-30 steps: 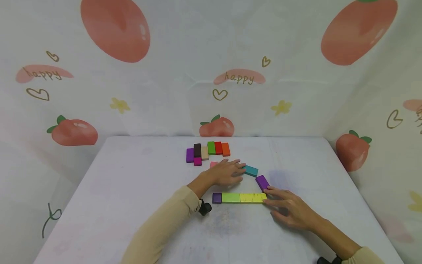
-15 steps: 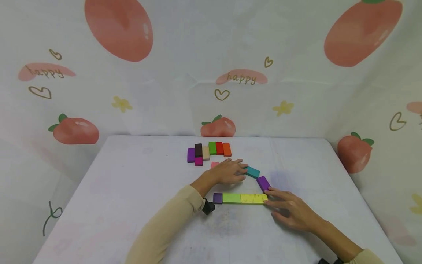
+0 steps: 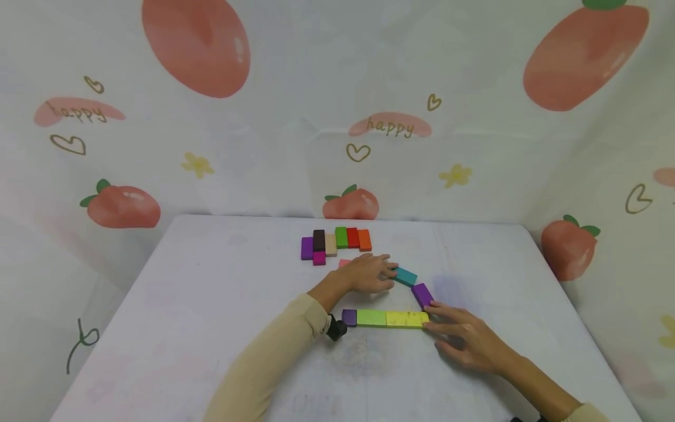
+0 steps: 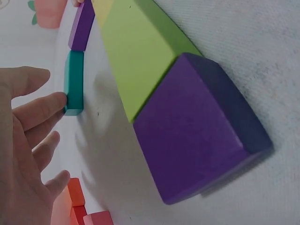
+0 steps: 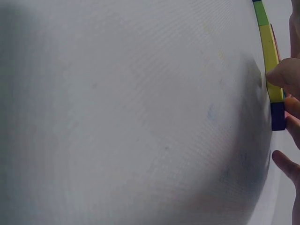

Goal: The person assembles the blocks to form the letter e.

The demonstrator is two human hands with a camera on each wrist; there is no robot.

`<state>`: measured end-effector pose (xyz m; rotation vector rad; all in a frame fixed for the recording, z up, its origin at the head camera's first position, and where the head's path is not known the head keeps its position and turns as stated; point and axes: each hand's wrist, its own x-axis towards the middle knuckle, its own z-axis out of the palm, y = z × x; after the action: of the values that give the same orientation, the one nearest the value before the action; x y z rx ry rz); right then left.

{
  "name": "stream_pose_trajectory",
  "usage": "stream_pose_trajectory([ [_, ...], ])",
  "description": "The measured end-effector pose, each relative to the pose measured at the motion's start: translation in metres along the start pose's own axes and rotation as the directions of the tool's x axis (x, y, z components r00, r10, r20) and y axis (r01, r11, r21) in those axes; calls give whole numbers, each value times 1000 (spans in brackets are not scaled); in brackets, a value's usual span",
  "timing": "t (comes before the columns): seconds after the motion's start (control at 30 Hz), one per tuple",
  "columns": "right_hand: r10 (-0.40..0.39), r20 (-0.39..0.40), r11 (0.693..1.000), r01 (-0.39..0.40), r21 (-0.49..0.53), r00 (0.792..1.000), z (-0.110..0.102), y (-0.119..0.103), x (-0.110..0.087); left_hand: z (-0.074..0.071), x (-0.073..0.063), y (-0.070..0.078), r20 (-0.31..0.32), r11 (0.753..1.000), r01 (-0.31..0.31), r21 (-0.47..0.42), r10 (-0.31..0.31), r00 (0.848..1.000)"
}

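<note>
In the head view, my left hand [image 3: 369,274] is stretched over the table, its fingers extended and touching the near-left end of a teal block [image 3: 406,276]. A pink block [image 3: 344,262] is partly hidden behind that hand. My right hand [image 3: 469,339] lies to the right with loosely extended fingers, its fingertips touching a slanted purple block [image 3: 422,295] and the end of a yellow block [image 3: 403,319]. The yellow block continues a straight row with a lime green block [image 3: 371,318] and a short dark purple block [image 3: 349,317]. The teal and slanted purple blocks curve up from the row's right end.
Farther back sits a cluster of blocks: purple [image 3: 307,248], dark brown [image 3: 319,240], magenta [image 3: 319,258], beige [image 3: 330,245], green [image 3: 341,237], red [image 3: 353,237] and orange [image 3: 364,240]. A patterned cloth [image 3: 274,164] hangs behind the white table [image 3: 221,305].
The head view has shifted slightly. Both hands stay at the same blocks, and I see no clear movement of the blocks relative to one another.
</note>
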<state>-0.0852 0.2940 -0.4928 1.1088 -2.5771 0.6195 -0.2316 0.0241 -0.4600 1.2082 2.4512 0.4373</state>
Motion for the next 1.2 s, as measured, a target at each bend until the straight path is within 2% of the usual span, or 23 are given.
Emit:
stream_pose_trajectory([
  [0.3, 20, 16, 1000, -20, -4, 1000, 1, 0, -1, 0, 2, -2, -29, 999, -16, 47, 18, 999],
  [0.5, 36, 24, 999, -36, -14, 999, 1, -1, -2, 7, 8, -6, -145, 993, -48, 103, 63, 987],
  [0.67, 22, 7, 1000, -22, -1, 1000, 1, -1, -2, 9, 14, -8, -216, 995, -54, 87, 72, 974],
  [0.97, 17, 7, 1000, -17, -2, 1000, -1, -1, -1, 12, 19, -8, -249, 998, -45, 45, 55, 967],
  [1.2, 14, 13, 1000, -14, 20, 1000, -1, -1, -1, 10, 19, -6, -241, 1000, -9, 17, 13, 970],
])
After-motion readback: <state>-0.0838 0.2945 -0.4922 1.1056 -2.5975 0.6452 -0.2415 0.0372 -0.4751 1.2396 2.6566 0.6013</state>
